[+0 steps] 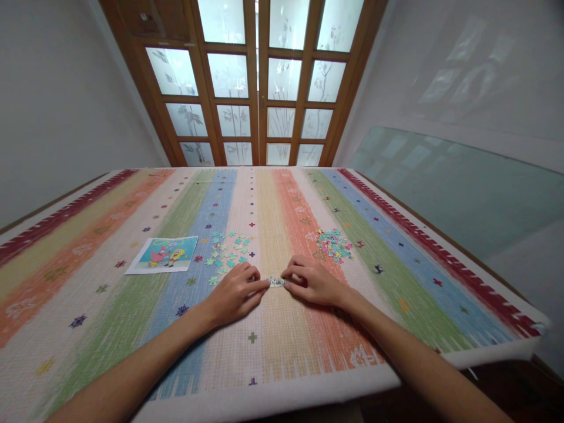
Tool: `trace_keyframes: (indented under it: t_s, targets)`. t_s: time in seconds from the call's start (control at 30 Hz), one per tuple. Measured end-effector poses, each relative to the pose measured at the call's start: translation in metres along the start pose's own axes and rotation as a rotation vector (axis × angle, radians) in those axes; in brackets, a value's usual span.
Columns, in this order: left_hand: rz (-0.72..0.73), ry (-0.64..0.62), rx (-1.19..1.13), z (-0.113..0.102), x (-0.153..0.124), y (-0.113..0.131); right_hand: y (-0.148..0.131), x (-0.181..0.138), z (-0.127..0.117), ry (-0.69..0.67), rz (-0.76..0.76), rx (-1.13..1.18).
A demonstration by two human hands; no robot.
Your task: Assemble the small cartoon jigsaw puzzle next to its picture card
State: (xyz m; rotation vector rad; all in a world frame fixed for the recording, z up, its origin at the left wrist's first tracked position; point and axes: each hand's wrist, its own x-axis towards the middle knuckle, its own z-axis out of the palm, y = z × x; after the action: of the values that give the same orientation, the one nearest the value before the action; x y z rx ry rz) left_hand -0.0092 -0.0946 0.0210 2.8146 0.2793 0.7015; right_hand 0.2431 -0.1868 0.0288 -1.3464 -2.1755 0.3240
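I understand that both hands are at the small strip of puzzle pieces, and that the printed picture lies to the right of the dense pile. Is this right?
Not quite. In the head view, the printed picture lies to the left of the dense pile. The left hand and right hand are indeed at the small strip.

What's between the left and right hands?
In the head view, a small strip of puzzle pieces spans the gap between the left hand and the right hand, over the striped tablecloth.
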Motion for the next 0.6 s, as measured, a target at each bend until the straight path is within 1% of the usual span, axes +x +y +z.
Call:
trace_keyframes:
  t_s: [0.13,0.37,0.6]
  targets:
    - [-0.008,-0.033,0.004,-0.0025,0.0023,0.0029,0.0007,0.0002,0.0027,0.010,-0.002,0.008]
    - [0.016,-0.030,0.012,-0.0026,0.0030,0.0032,0.0005,0.0004,0.0050,0.019,-0.002,-0.015]
    - [0.005,-0.024,0.003,-0.0008,0.0018,0.0038,-0.0001,0.0000,0.0034,0.016,-0.011,-0.010]
